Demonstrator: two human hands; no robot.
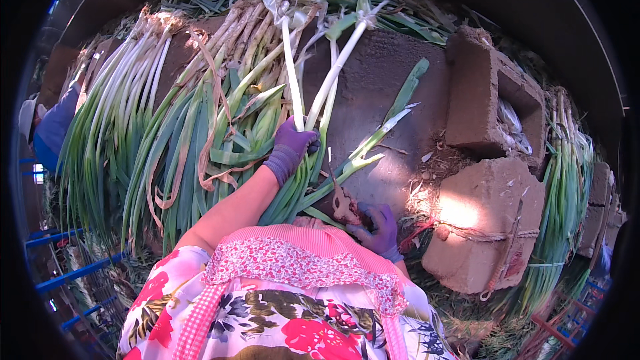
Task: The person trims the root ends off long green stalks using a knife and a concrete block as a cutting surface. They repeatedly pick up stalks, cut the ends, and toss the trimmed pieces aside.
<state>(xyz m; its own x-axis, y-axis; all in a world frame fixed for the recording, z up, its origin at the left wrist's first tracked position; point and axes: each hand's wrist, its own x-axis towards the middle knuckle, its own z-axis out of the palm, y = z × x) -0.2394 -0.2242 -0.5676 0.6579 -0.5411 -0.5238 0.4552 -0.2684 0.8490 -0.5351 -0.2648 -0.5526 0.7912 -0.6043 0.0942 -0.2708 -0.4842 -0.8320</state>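
Note:
Wearing a purple knit glove, my left hand (295,145) grips several green onions (340,62) where the white stalks turn green; their leaves hang down towards my apron. My right hand (377,227), also gloved, is closed around a worn tool (344,200) with a thin blade pointing up; its exact kind is unclear. Beside my left hand lies a pile of untrimmed green onions (245,45) with soil-covered roots and dry brown leaves. Farther left is a heap of cleaner, white-stemmed green onions (135,60). Loose leaves (370,147) lie between my hands on the dark work surface (380,80).
A hollow concrete block (470,95) stands at the right, with a roped block (485,210) nearer me that bears a hooked tool (510,245). A tied onion bundle (557,180) lies beyond. At the far left, a person in blue (55,130) is partly visible.

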